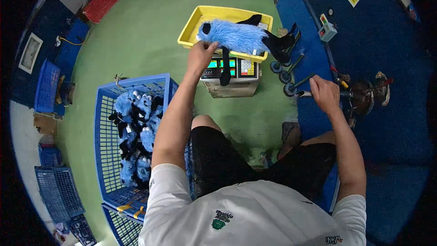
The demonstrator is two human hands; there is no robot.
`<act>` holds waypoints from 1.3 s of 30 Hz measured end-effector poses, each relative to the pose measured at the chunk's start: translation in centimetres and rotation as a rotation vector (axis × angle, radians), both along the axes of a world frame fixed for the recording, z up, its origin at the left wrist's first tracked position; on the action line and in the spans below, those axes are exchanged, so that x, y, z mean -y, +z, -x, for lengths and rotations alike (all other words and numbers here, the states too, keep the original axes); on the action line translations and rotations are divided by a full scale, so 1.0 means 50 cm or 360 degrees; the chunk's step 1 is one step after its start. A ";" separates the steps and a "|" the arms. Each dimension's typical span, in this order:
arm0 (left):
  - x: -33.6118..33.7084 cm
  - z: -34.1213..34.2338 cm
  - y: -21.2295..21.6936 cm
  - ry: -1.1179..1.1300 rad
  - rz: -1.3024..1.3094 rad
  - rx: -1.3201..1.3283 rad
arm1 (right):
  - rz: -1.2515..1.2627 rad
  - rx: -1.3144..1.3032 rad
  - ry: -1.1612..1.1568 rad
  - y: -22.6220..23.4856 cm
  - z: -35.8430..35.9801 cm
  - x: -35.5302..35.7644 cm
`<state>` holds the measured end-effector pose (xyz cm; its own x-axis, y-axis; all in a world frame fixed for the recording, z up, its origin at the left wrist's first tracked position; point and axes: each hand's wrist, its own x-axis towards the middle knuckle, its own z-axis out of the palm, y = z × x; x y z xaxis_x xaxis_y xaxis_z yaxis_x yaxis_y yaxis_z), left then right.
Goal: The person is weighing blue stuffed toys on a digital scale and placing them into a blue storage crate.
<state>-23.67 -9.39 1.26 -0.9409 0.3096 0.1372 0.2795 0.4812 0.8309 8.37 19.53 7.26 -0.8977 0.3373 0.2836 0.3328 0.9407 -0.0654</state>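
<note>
A furry blue plush toy (234, 35) with black limbs lies across a yellow tray (187, 36). The tray rests on a digital scale (230, 90), and one black limb hangs over the scale's keypad. My left hand (202, 56) is closed at the toy's left end, its fingers pinching the fur beside a black patch. To the right, my right hand (325, 94) is wrapped round a metal tube (304, 94) at the blue machine; the tube's end pokes out left of the fingers.
At my left stands a blue basket (104, 155) holding several blue and black plush toys (143, 105). Levers with round dark ends (285, 77) jut from the blue machine panel (387, 123). A small grey control box (327, 32) sits on it. A red crate (101, 4) is far left.
</note>
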 end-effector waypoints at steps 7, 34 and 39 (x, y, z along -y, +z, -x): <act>-0.067 -0.008 -0.015 -0.0232 0.0562 0.0084 | -0.0047 -0.0024 -0.0010 -0.008 -0.008 -0.011; 0.099 -0.327 -0.096 -0.1358 -0.2387 0.1856 | 0.2676 -0.0989 0.0721 -0.096 0.064 0.269; 0.048 -0.462 0.047 -0.0237 -0.2161 0.2240 | 0.2722 -0.1291 0.0124 -0.063 0.022 0.270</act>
